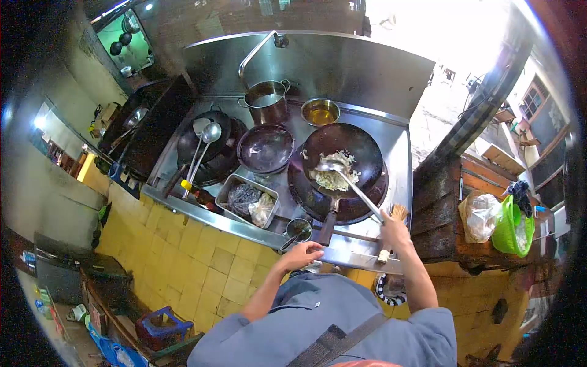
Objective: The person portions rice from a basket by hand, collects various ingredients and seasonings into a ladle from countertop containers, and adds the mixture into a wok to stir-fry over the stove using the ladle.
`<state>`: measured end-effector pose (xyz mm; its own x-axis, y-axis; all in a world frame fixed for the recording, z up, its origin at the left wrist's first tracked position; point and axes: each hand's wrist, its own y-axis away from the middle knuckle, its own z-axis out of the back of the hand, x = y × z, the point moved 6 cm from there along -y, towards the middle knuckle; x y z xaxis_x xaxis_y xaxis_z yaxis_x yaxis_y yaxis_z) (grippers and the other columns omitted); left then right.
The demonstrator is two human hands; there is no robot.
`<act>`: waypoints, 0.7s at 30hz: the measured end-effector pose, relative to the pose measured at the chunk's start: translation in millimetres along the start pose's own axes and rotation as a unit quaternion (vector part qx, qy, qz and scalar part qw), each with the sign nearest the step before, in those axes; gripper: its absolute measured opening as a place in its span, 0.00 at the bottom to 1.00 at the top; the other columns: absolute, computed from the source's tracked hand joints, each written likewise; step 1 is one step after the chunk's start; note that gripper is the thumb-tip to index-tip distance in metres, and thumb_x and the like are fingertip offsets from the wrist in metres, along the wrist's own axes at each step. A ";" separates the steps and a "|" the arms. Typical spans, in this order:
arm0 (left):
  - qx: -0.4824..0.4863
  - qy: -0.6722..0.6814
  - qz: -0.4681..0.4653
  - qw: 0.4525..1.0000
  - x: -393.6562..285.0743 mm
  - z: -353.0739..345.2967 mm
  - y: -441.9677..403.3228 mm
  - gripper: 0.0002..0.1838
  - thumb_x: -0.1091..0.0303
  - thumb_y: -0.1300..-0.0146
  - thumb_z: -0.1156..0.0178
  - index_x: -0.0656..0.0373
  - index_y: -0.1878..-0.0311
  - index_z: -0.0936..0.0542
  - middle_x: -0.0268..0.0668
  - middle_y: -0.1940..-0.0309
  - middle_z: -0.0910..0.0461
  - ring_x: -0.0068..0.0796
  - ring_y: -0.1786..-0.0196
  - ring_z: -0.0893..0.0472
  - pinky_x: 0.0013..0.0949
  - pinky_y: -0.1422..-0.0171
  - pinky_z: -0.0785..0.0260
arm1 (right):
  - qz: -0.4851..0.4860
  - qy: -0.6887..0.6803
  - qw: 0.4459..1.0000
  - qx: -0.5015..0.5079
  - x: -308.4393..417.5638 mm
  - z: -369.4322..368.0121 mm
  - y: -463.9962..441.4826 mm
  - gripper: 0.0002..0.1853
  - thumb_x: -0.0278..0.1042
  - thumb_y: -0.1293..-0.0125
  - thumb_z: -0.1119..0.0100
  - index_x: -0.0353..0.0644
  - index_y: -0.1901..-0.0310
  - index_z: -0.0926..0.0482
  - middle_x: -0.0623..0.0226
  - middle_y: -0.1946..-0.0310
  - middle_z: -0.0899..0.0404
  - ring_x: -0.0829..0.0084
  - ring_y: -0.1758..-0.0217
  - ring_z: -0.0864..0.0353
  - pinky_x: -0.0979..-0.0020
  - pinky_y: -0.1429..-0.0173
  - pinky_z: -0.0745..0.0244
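Note:
My right hand (394,232) is wrapped round the long handle of a metal ladle (361,192). The ladle's bowl rests in pale, chopped-looking food (335,177) inside a dark wok (354,144), which sits on the right burner. At the stove's front edge, my left hand (301,255) holds nothing, its fingers loosely extended. The wok's handle (329,226) points toward me, just beyond those fingertips, apart from them. A metal cup (299,229) with a utensil stands close to my left hand. Beside my right hand is a bristle brush (398,213).
A metal tray (229,211) with bagged contents lies left of the wok. Behind are a dark pan (265,148), a tall pot (266,104) and a bowl of yellowish liquid (321,113). Two ladles (211,133) lie on a left wok. A green basket (512,227) stands right.

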<state>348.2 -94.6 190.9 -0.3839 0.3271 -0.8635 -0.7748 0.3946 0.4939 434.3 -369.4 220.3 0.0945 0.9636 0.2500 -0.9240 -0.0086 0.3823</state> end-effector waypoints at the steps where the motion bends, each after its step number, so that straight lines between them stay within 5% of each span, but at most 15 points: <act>1: -0.007 0.002 -0.004 1.000 10.4 0.5 -4.9 0.20 0.57 0.39 0.43 0.62 0.50 0.27 0.32 0.67 0.24 0.17 0.68 0.28 0.23 0.67 0.34 | 0.011 0.005 1.000 -0.026 -4.8 7.7 4.7 0.28 0.30 0.43 0.56 0.51 0.37 0.40 0.44 0.63 0.23 0.49 0.58 0.22 0.54 0.53 0.29; 5: -0.075 -0.098 -0.043 0.991 35.2 4.0 -34.3 0.23 0.57 0.44 0.40 0.63 0.51 0.27 0.37 0.65 0.24 0.27 0.65 0.25 0.30 0.59 0.31 | -0.033 -0.038 0.996 -0.080 3.0 -5.2 10.1 0.27 0.32 0.43 0.52 0.43 0.39 0.38 0.42 0.63 0.23 0.47 0.59 0.23 0.53 0.53 0.29; 7: -0.211 -0.219 -0.075 0.950 29.7 9.5 -44.0 0.25 0.55 0.48 0.38 0.65 0.53 0.27 0.45 0.61 0.24 0.41 0.59 0.24 0.38 0.52 0.32 | 0.004 0.030 0.998 -0.050 5.0 -49.6 -13.7 0.27 0.33 0.41 0.55 0.38 0.38 0.41 0.43 0.64 0.23 0.49 0.61 0.22 0.54 0.55 0.27; 8: -0.277 -0.270 -0.127 0.913 37.1 7.9 -54.0 0.30 0.53 0.50 0.38 0.67 0.49 0.30 0.50 0.60 0.25 0.48 0.52 0.26 0.42 0.47 0.34 | -0.025 -0.061 0.993 -0.094 2.5 -69.8 -23.9 0.26 0.34 0.40 0.53 0.37 0.40 0.39 0.41 0.64 0.23 0.48 0.62 0.22 0.56 0.56 0.27; 10: -0.320 -0.329 -0.104 0.882 40.7 6.6 -67.5 0.32 0.53 0.50 0.38 0.66 0.47 0.33 0.53 0.58 0.25 0.47 0.52 0.26 0.43 0.47 0.34 | -0.122 -0.426 0.893 0.078 28.4 -51.9 -1.3 0.23 0.34 0.40 0.50 0.36 0.43 0.35 0.38 0.65 0.24 0.45 0.61 0.23 0.56 0.55 0.28; 11: -0.319 -0.327 -0.107 0.883 44.3 6.4 -76.4 0.32 0.53 0.50 0.38 0.66 0.47 0.33 0.53 0.58 0.25 0.47 0.52 0.26 0.43 0.47 0.34 | -0.031 -0.331 0.943 0.027 21.8 -34.9 -2.4 0.23 0.34 0.41 0.49 0.36 0.44 0.34 0.38 0.66 0.24 0.45 0.61 0.23 0.56 0.56 0.28; 13: -0.145 -0.199 -0.019 0.969 66.4 -2.5 -102.3 0.31 0.52 0.50 0.37 0.67 0.50 0.30 0.52 0.61 0.23 0.43 0.58 0.22 0.43 0.53 0.31 | 0.143 -0.147 0.971 -0.122 23.1 6.0 24.6 0.23 0.34 0.40 0.48 0.38 0.43 0.34 0.40 0.67 0.24 0.47 0.60 0.23 0.55 0.59 0.28; 17: 0.022 -0.020 0.025 0.999 82.3 -12.7 -128.3 0.24 0.52 0.49 0.37 0.64 0.60 0.25 0.36 0.74 0.22 0.29 0.73 0.21 0.32 0.68 0.29 | 0.013 -0.084 0.996 0.015 34.0 36.0 69.8 0.23 0.34 0.40 0.52 0.42 0.42 0.35 0.41 0.66 0.24 0.46 0.61 0.23 0.53 0.58 0.28; 18: -0.014 -0.032 0.078 0.996 93.8 -9.4 -143.6 0.19 0.54 0.47 0.37 0.62 0.65 0.23 0.36 0.74 0.21 0.28 0.71 0.20 0.31 0.67 0.28 | -0.032 -0.055 0.997 0.041 40.5 34.1 70.6 0.23 0.33 0.40 0.53 0.44 0.41 0.35 0.41 0.65 0.24 0.46 0.62 0.23 0.53 0.57 0.28; 19: 0.035 0.113 0.082 0.990 98.5 -16.8 -159.3 0.18 0.55 0.46 0.38 0.61 0.63 0.23 0.36 0.74 0.21 0.27 0.71 0.20 0.31 0.68 0.27 | -0.022 -0.047 0.999 -0.010 36.4 6.6 53.3 0.25 0.32 0.41 0.54 0.45 0.40 0.36 0.41 0.66 0.24 0.46 0.62 0.23 0.51 0.57 0.28; 20: 0.082 0.254 0.085 0.960 96.6 -23.5 -170.0 0.17 0.56 0.45 0.38 0.61 0.62 0.24 0.36 0.74 0.21 0.27 0.70 0.20 0.31 0.68 0.27 | 0.076 0.016 0.996 -0.052 -13.2 -100.0 -16.1 0.25 0.31 0.41 0.54 0.44 0.40 0.37 0.40 0.67 0.24 0.46 0.63 0.22 0.52 0.58 0.28; 21: 0.049 0.349 0.070 0.933 69.8 -24.4 -157.9 0.13 0.60 0.43 0.39 0.60 0.62 0.24 0.37 0.74 0.21 0.27 0.71 0.20 0.32 0.68 0.26 | 0.041 -0.015 0.997 -0.066 16.6 -84.1 -7.8 0.25 0.31 0.41 0.54 0.43 0.40 0.37 0.40 0.67 0.24 0.46 0.63 0.22 0.52 0.58 0.27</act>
<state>431.5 -155.0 50.2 -0.7376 -0.2446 -0.6294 -0.6565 0.4779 0.5836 411.9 -330.9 146.6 0.0252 0.9525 0.3035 -0.9694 -0.0508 0.2400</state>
